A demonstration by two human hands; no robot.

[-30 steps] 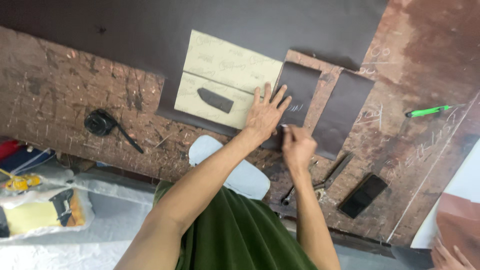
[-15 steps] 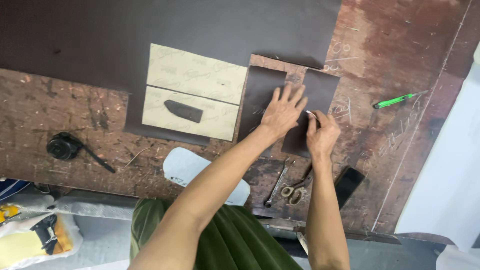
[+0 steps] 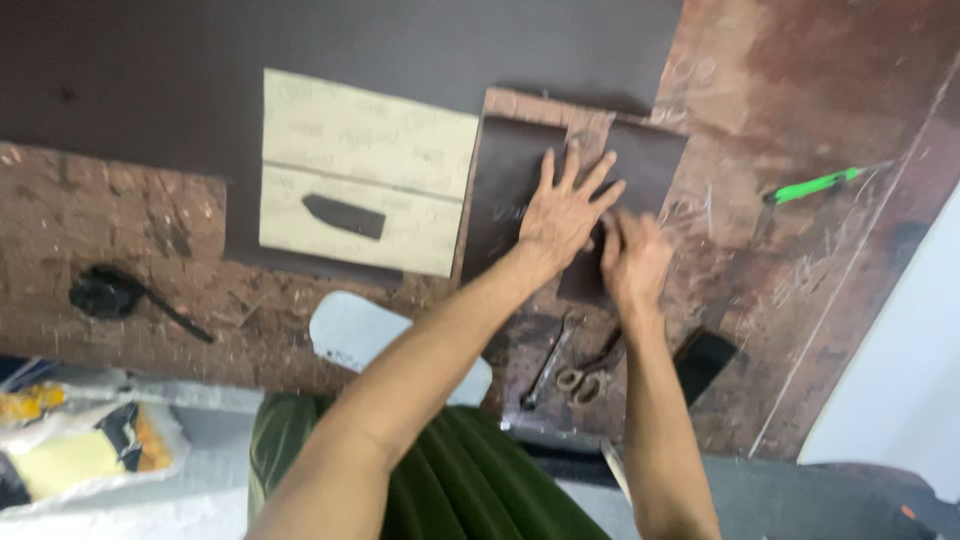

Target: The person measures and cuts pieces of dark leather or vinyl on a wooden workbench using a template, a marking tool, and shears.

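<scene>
Scarred workbench [image 3: 120, 230]: scissors [image 3: 590, 372], green pen [image 3: 815, 186].

Dark brown leather piece [image 3: 510, 190] on the desk [image 3: 800, 260]
It lies flat, rectangular and matte, beside a tan card template [image 3: 365, 170].

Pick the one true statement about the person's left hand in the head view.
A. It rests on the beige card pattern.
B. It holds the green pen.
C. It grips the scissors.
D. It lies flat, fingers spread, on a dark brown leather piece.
D: the left hand lies palm down with fingers spread on the dark brown leather piece, apart from the green pen, the scissors and the beige card pattern.
</scene>
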